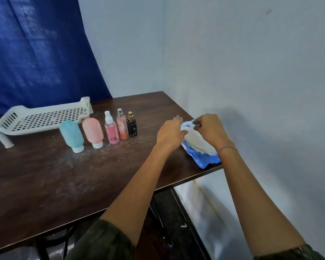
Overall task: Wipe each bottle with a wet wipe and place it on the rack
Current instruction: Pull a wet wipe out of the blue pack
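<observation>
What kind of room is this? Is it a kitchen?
Likely not a kitchen: it looks like a plain room corner used as a work spot. A dark wooden table sits against bare pale walls, a blue curtain hangs behind, and a white rack stands by a row of small bottles.

Five bottles (112,131) standing before white rack (45,119) — wipe (195,139) apparently half-drawn.

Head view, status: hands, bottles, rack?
Right hand pinches wipe over blue pack; left hand touches it, grip unclear. Five bottles stand on table, none on rack. Path to rack open.
</observation>
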`<state>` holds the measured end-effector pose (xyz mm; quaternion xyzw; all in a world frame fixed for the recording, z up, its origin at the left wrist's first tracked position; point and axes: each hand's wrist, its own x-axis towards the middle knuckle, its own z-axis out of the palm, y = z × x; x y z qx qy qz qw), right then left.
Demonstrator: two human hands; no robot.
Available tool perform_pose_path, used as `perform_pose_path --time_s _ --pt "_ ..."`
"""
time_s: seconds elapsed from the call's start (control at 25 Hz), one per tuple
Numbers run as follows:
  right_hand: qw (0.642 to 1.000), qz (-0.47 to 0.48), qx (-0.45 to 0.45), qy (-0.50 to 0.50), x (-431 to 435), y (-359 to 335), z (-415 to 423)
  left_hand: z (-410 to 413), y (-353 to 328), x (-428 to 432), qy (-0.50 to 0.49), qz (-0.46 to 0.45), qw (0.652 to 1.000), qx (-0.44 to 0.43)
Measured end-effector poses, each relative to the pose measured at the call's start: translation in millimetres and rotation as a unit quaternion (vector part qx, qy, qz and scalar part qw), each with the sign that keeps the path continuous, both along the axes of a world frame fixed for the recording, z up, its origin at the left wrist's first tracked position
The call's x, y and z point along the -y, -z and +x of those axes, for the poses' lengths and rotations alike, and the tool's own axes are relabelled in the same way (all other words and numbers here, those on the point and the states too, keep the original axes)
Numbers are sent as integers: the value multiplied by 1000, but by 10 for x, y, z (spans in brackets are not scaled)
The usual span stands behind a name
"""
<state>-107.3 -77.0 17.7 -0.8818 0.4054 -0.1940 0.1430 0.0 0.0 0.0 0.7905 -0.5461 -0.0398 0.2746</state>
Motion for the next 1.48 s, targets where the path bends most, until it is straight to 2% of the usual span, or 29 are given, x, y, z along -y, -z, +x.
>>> perform_pose_path --time_s 0.08,0.24,0.6,0.8,0.92,1.0,1.2,1.32,1.48 --pt "999 10 2 52 46 44 -21 -6 26 82 -4 -6 1000 -5" --pt "995 16 -70 72 -22 181 -21 -42 157 193 -1 16 1000 1" --pt "988 27 -147 36 56 208 -28 7 312 269 -12 35 999 -5" --pt "995 33 -71 64 77 239 -59 -38 266 276 1 40 999 26" --pt "998 12 -4 58 90 150 -87 -83 192 301 11 1 998 69" --pt "997 -17 60 51 104 69 -93 -100 115 332 14 -42 998 54" --pt "985 -70 153 36 101 -50 -84 -38 -122 341 3 -129 991 -23" --pt "975 -30 220 29 25 -111 -50 81 -243 235 -8 -136 988 -78" --pt "947 96 304 -29 -119 -199 65 298 -347 -27 10 -147 978 -148"
